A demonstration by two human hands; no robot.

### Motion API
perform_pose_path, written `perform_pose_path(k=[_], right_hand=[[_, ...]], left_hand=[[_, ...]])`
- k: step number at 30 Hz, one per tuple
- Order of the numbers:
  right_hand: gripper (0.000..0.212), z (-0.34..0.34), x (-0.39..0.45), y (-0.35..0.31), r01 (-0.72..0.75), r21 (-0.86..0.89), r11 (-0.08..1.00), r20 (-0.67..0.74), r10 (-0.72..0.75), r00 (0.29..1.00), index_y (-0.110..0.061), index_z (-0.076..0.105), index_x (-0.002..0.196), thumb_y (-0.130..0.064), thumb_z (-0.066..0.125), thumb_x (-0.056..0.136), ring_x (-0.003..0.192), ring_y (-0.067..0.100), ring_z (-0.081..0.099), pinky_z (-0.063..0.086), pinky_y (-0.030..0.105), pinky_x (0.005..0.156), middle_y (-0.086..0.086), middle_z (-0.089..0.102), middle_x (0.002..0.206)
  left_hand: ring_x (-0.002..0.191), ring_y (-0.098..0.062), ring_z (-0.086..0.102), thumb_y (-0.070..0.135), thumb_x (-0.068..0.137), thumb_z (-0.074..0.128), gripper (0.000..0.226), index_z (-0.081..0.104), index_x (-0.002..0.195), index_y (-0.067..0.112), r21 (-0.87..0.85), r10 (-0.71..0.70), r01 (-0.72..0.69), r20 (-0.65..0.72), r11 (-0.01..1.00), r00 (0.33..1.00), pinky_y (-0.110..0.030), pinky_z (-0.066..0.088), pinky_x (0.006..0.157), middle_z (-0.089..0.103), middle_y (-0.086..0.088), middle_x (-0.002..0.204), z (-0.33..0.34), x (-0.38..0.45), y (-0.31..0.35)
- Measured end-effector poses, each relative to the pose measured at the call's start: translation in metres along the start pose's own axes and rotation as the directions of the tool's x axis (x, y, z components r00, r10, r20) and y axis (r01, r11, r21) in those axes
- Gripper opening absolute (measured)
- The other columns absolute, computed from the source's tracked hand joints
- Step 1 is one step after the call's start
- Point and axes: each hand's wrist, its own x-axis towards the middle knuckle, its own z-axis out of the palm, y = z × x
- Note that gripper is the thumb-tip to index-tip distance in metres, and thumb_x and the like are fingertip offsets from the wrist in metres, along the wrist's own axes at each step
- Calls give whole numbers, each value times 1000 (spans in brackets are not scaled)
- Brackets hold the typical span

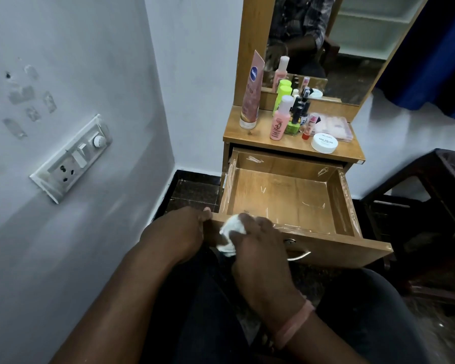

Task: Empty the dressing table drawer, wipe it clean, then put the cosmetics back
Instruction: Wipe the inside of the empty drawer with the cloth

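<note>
Cosmetics (297,119) crowding tabletop, right fingers (258,227) grasping cloth (231,232), left fingers (205,215) clutching drawer (339,248) rim

Scuffed, matt wood drawer (286,198); crumpled white cloth (231,228); shiny metal handle (300,256).

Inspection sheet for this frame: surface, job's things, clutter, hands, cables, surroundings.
Surface: dressing table top holds the cosmetics.
Job's things: drawer pulled open, emptied, pale streaks inside; white cloth at its front edge.
Clutter: pink tube, pink bottle, white jar, small bottles.
Hands: left hand grips the drawer's front corner; right hand holds the cloth.
Cables: nothing seen.
Surroundings: wall switchboard, mirror, dark stool.
</note>
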Motion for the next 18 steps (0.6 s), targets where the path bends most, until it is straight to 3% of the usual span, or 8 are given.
perform_pose_path(k=[2, 5, 9, 12, 14, 16, 18], right_hand=[[43, -7, -5, 15, -44, 22, 999, -23, 45, 999, -30, 72, 114, -25, 44, 82, 117, 26, 52, 47, 41, 96, -2, 60, 133], [52, -13, -5, 22, -104, 145, 984, -97, 118, 988, -28, 72, 114, -28, 37, 75, 103, 25, 58, 49, 40, 90, -1, 66, 123], [69, -15, 5, 10, -64, 130, 989, -29, 68, 997, -17, 49, 147, -25, 38, 79, 118, 28, 53, 43, 44, 101, 3, 60, 134], [63, -16, 3, 10, 28, 65, 997, -36, -26, 999, -17, 65, 129, -28, 30, 78, 118, 31, 58, 49, 45, 94, 4, 66, 129], [56, -18, -6, 22, 24, 48, 999, -12, -24, 1000, -17, 72, 120, -26, 37, 77, 114, 32, 63, 54, 45, 90, 3, 69, 126], [46, -21, -13, 44, -41, -5, 999, 35, 41, 999, -15, 72, 122, -22, 62, 77, 113, 33, 65, 57, 47, 91, 4, 70, 127], [50, -23, -11, 66, -134, -54, 989, 71, 138, 988, -15, 71, 124, -23, 75, 74, 107, 32, 65, 56, 45, 88, 5, 71, 124]], left_hand=[[118, -27, 63, 21, 109, 37, 51, 41, 152, 48, 40, 0, -1, 12, 999, 1000, -42, 52, 100, 58, -5, 143, -3, -4, 4], [122, -27, 61, 28, 109, 36, 47, 43, 150, 48, 68, -13, 15, -31, 998, 999, -43, 51, 101, 59, -4, 141, -2, -4, 7], [119, -25, 62, 30, 107, 40, 48, 41, 153, 44, 164, -2, 18, -100, 986, 995, -35, 51, 92, 64, -1, 130, 4, -8, 15], [113, -24, 64, 25, 102, 42, 56, 35, 157, 38, 256, 11, 20, -118, 966, 993, -33, 49, 82, 65, 0, 127, 10, -8, 20], [110, -22, 65, 25, 102, 42, 57, 34, 156, 37, 286, 3, 30, -117, 958, 993, -33, 51, 80, 65, 1, 125, 12, -8, 20], [109, -22, 65, 24, 101, 44, 58, 33, 156, 37, 290, 3, 29, -108, 957, 994, -34, 51, 79, 64, 2, 124, 13, -6, 20], [107, -22, 64, 24, 101, 46, 58, 33, 157, 35, 286, 5, 29, -118, 958, 993, -33, 50, 78, 63, 1, 123, 15, -5, 20]])
